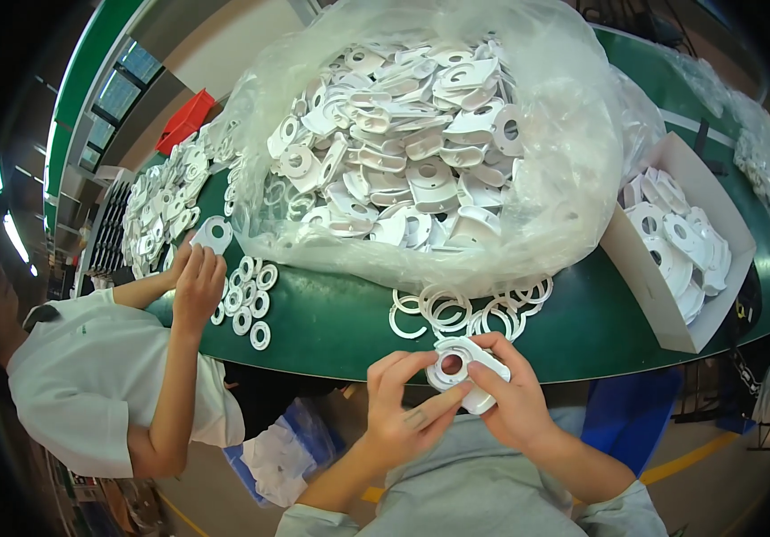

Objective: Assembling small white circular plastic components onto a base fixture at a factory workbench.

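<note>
Between my two hands, just off the table's near edge, is a white plastic housing (478, 351) with a round hole at its left end. My left hand (404, 404) grips the left side, its fingers at the ring around the hole. The thumb of my right hand (512, 394) lies across the face while the other fingers wrap the far and right sides. Right beyond my hands, several thin white open rings (450, 309) lie loosely on the green table (340, 327).
A large clear plastic bag (564, 179) heaped with white housings (394, 134) fills the table's middle. At right stands a cardboard box (622, 234) of similar parts. On the left, a co-worker (107, 385) holds a white part near small round rings (243, 295). A red bin (185, 121) sits farther back.
</note>
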Demonstrator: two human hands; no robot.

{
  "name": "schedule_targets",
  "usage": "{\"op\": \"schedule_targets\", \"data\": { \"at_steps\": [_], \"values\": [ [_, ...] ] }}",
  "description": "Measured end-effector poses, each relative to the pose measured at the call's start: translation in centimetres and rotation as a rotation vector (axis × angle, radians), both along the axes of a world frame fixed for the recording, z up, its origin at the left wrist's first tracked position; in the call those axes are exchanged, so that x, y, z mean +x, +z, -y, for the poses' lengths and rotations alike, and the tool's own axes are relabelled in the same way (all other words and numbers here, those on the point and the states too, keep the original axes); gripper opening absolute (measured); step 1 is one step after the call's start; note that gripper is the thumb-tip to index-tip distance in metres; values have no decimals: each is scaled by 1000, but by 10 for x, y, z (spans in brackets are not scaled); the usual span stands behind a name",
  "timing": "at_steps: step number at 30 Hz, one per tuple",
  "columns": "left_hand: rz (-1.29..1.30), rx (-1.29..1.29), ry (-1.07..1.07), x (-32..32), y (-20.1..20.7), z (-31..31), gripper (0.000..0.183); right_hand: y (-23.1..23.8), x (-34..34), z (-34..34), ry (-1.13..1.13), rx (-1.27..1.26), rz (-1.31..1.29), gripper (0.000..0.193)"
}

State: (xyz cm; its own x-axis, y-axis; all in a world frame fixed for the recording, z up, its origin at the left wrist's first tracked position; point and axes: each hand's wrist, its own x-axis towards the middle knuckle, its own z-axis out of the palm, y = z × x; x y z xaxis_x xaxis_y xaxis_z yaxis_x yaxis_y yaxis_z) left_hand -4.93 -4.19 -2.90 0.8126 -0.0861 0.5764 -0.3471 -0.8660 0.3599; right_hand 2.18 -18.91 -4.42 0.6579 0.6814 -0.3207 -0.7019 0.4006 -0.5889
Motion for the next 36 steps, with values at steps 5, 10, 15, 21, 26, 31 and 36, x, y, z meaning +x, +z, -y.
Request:
{"op": "schedule_targets", "data": {
  "at_steps": [5, 10, 15, 21, 26, 31, 36],
  "values": [
    [-70, -791, 78, -1, 2, 18, 41, -7, -8, 3, -65, 155, -95, 23],
    [-95, -821, 33, 6, 16, 19, 38, -8, -9, 6, -82, 201, 76, 21],
    [-119, -824, -2, 6, 21, 16, 41, -11, -10, 8, -107, -10, 204, 18],
    [-98, -763, 87, 7, 19, 13, 30, -7, -9, 0, -181, -85, 368, 15],
    [-144, -778, 84, 5, 12, 8, 26, -4, -10, -2, -197, -133, 412, 14],
    [-204, -881, 80, 3, 14, 8, 22, -2, -10, 1, -162, -215, 477, 15],
    [-211, -894, 100, 4, 15, 11, 20, 2, -6, 4, -136, -211, 526, 21]
  ]
}}
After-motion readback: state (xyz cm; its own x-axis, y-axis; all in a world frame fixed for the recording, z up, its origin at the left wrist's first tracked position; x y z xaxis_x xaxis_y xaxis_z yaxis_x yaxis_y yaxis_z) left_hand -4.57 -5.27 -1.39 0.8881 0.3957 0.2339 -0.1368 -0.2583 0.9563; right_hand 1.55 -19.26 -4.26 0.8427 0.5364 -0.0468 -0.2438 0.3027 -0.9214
